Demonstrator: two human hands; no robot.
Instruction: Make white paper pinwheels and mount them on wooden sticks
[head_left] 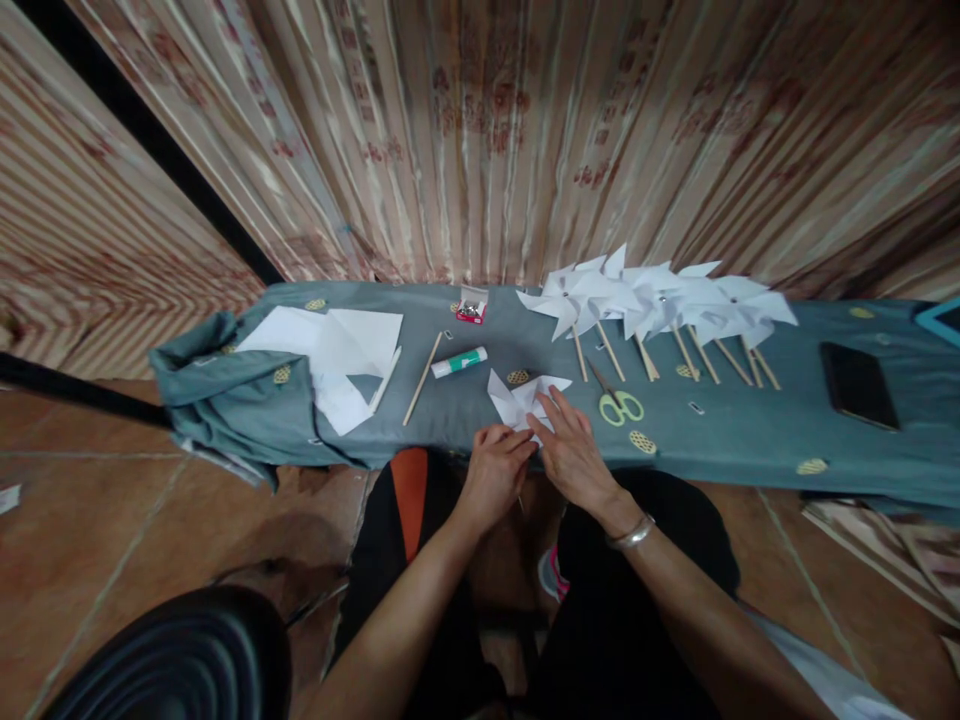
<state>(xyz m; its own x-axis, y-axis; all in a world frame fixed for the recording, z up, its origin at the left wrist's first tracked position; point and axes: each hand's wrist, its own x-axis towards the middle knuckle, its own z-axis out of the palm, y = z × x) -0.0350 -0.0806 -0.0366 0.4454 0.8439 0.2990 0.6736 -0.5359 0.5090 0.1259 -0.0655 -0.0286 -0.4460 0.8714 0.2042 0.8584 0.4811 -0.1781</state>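
Observation:
A white paper pinwheel (508, 403) without a visible stick lies at the front edge of the cloth-covered bench. My left hand (496, 468) is closed on its near edge, with the fingers curled in. From the right, my right hand (574, 450) grips the same pinwheel, fingers across its blades and thumb close to its middle. Both hands hide part of the paper, and its centre cannot be made out. Just beyond are a glue stick (459, 362) and a loose wooden stick (422, 380). Scissors (620, 406) with green handles lie to the right of my right hand.
Several finished pinwheels (660, 298) on sticks overlap along the back right. A small red box of pins (471, 307) stands at the back. White paper sheets (349, 340) lie left, a dark phone (857, 384) right. A black stool (172, 660) is at lower left.

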